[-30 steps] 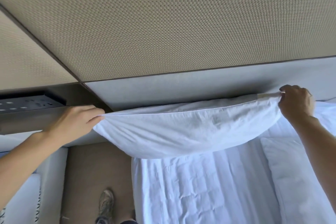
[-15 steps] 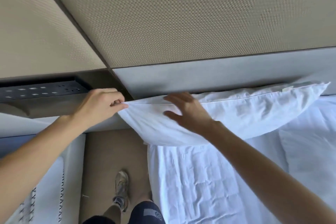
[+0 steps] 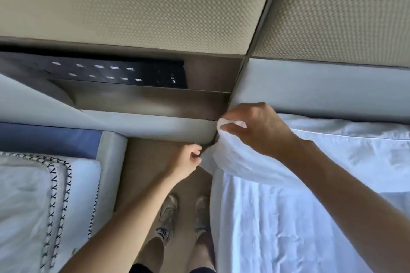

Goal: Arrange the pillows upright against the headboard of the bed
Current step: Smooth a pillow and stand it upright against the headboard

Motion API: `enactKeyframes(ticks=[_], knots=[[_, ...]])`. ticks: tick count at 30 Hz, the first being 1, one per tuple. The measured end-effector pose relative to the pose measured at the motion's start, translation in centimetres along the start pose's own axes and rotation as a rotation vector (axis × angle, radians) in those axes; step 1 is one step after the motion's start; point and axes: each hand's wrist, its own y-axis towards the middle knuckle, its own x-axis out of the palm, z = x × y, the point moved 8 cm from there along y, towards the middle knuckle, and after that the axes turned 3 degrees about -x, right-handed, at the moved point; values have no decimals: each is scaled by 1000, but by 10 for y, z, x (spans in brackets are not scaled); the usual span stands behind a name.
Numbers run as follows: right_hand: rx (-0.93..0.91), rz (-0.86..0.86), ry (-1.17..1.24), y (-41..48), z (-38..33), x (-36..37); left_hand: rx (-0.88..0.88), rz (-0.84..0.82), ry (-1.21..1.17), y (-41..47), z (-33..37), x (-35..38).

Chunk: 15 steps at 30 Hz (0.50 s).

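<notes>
A white pillow [image 3: 337, 146] stands on its long edge against the grey padded headboard [image 3: 321, 88] at the head of the bed [image 3: 277, 228]. My right hand [image 3: 255, 128] grips the pillow's upper left corner, with cloth bunched between the fingers. My left hand [image 3: 188, 159] pinches the pillow's lower left corner at the edge of the mattress. The right end of the pillow runs out of the frame.
A dark wooden niche with a black switch panel [image 3: 124, 73] sits left of the headboard. Below it a blue and white bench cushion [image 3: 44, 195] with stitched trim. My two shoes [image 3: 184, 215] stand on the brown floor strip between bench and bed.
My right hand slid left along the pillow's top to its left corner and took hold of it. My left hand dropped to the lower corner. The view has swung left.
</notes>
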Motion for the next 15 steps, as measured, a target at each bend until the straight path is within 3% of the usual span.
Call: enactKeyframes(ticks=[3, 8, 15], knots=[[10, 59, 11, -8, -8, -12, 1, -135, 6, 39, -36, 68], [41, 119, -66, -15, -8, -23, 54, -168, 32, 102, -77, 147], [-4, 200, -99, -22, -10, -26, 235, -54, 254, 101, -74, 149]])
